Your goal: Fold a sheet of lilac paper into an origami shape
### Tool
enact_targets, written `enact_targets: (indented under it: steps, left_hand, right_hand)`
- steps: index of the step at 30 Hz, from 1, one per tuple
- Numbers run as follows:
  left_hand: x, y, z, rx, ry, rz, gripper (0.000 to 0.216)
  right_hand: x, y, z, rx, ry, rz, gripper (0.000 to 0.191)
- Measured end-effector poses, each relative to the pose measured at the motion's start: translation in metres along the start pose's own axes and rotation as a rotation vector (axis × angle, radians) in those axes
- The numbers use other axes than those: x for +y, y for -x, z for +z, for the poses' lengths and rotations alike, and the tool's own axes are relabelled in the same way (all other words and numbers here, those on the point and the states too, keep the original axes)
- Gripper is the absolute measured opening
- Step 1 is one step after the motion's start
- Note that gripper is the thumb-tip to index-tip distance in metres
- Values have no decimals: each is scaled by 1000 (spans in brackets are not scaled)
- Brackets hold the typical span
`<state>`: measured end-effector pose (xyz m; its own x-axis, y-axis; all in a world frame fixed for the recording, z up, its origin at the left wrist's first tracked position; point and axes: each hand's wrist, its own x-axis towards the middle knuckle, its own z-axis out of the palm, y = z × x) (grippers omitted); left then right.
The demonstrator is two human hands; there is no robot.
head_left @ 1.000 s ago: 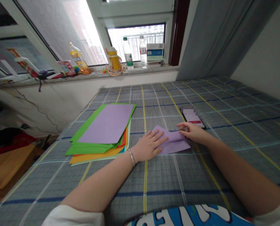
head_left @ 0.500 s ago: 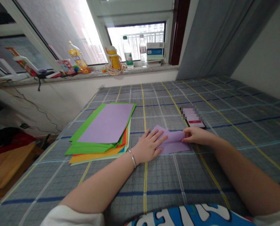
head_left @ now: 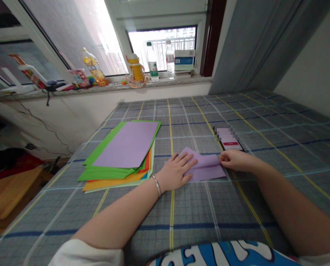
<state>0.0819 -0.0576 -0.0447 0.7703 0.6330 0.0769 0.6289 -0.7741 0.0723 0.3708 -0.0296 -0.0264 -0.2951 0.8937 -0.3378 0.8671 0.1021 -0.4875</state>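
A sheet of purple paper (head_left: 209, 173), partly folded with a raised crease across it, lies on the plaid cloth. My left hand (head_left: 178, 170) rests flat on its left part, fingers spread, and covers some of it. At the paper's right edge, my right hand (head_left: 232, 161) has its fingers curled in a pinch on the end of the crease; the fingertips are partly hidden. A stack of coloured paper lies left of my hands, with a flat purple sheet (head_left: 127, 144) on top and green sheets (head_left: 106, 173) below it.
Just beyond my right hand lies a phone (head_left: 230, 143) with its screen lit. Bottles, a yellow water bottle (head_left: 137, 70) and boxes (head_left: 184, 59) stand on the windowsill (head_left: 165, 82). The plaid-covered surface (head_left: 192, 210) ends at the left, above a wooden piece (head_left: 12, 192).
My right hand has slid slightly to the right along the crease to the paper's edge. The left hand stays flat in the same place on the paper.
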Motion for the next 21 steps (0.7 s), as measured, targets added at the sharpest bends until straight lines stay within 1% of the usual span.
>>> enact_targets:
  steps: [3, 4, 5, 6, 7, 9, 11, 15, 21]
  left_hand:
    - [0, -1, 0, -12, 3, -16, 59]
    - [0, -1, 0, -15, 5, -29, 59]
    - [0, -2, 1, -18, 9, -45, 59]
    - [0, -2, 1, -22, 14, -60, 58]
    - [0, -3, 2, -23, 20, -74, 57]
    - [0, -4, 2, -18, 29, -91, 55]
    - [0, -4, 3, -6, 32, -99, 54]
    - [0, -6, 6, 14, 24, -145, 51]
    - [3, -10, 8, 25, 11, -237, 49]
  right_hand:
    - [-4, -8, 9, 402, -59, -53, 20]
    - [-7, -11, 14, 506, -75, -95, 22]
    - [-10, -15, 20, 565, -66, -164, 21]
    - [-14, -18, 25, 589, -38, -249, 21]
    - [-18, -21, 31, 577, 6, -327, 23]
    - [-24, -27, 39, 522, 103, -418, 23]
    - [-27, -30, 44, 492, 159, -445, 24]
    - [-30, -33, 45, 450, 144, -425, 22]
    - [-31, -34, 44, 387, 105, -318, 15]
